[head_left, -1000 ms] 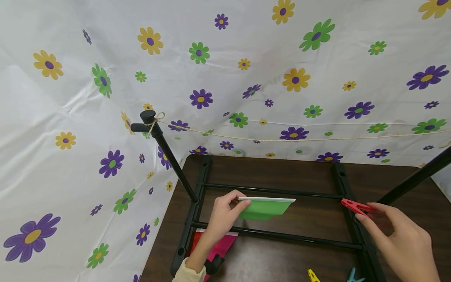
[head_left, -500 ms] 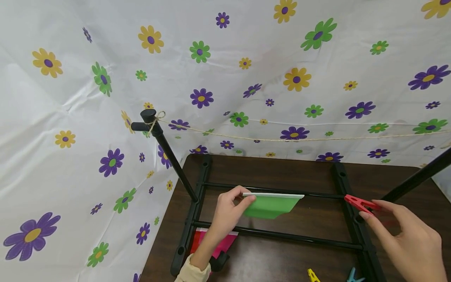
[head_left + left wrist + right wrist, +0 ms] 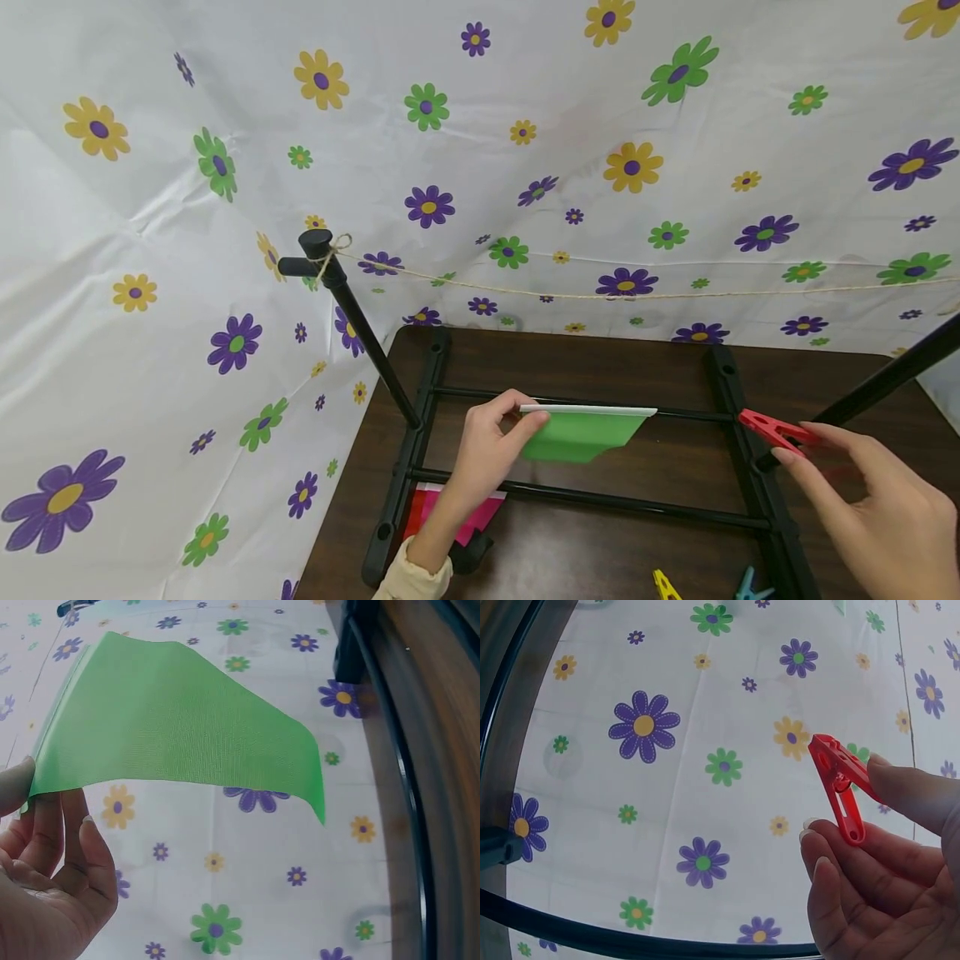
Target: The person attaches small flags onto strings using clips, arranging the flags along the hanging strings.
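Observation:
My left hand (image 3: pixel 491 446) pinches one end of a green pennant flag (image 3: pixel 585 435) by its white-edged top. In the left wrist view the green cloth (image 3: pixel 180 720) spreads out from thumb and fingers, its free end bending down. A red clothespin (image 3: pixel 838 776) is held by its legs between thumb and fingers of my right hand (image 3: pixel 885 508); its tip points left toward the flag, apart from it. Behind both hands a thin string (image 3: pixel 525 292) runs from the left black post (image 3: pixel 360 325) toward the right side, with nothing hanging on the stretch in view.
A black frame with crossbars (image 3: pixel 615 502) lies on the dark wooden table (image 3: pixel 585 550). Red and pink flags (image 3: pixel 480 518) lie at its left, partly behind my forearm. Yellow (image 3: pixel 664 586) and blue (image 3: pixel 752 586) clothespins lie near the front. A second black post (image 3: pixel 900 375) slants up at right.
My left hand has carried the green flag slightly up and to the right. My right hand has shifted a little to the right with the red clothespin.

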### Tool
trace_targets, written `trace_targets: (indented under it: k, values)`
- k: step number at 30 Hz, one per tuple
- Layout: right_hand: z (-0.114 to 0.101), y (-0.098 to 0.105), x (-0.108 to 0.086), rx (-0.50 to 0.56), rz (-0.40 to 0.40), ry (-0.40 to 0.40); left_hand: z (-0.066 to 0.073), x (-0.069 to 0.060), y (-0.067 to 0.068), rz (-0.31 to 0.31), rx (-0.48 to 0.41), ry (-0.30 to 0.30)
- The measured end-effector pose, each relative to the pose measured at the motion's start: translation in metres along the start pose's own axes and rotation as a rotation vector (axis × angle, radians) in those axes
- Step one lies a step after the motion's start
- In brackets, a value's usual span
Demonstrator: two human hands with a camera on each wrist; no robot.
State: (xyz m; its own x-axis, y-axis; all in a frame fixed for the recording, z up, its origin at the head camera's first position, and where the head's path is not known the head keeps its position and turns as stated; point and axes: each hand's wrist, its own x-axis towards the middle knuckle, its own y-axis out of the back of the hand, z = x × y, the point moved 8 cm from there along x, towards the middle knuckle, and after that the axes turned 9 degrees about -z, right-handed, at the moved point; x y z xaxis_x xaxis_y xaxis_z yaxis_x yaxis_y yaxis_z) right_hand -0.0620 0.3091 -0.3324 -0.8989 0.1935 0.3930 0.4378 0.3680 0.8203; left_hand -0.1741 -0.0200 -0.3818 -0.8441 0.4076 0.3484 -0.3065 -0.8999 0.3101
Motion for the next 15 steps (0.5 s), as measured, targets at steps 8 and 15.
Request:
trace_targets:
  k: [8, 15]
  values:
    - [0.0, 0.004, -0.003, 0.045, 0.02, -0.014, 0.016, 0.002, 0.005, 0.012, -0.015, -0.046]
    - [0.011, 0.005, -0.007, 0.132, 0.063, -0.055, 0.03, 0.008, 0.002, 0.011, -0.024, -0.091]
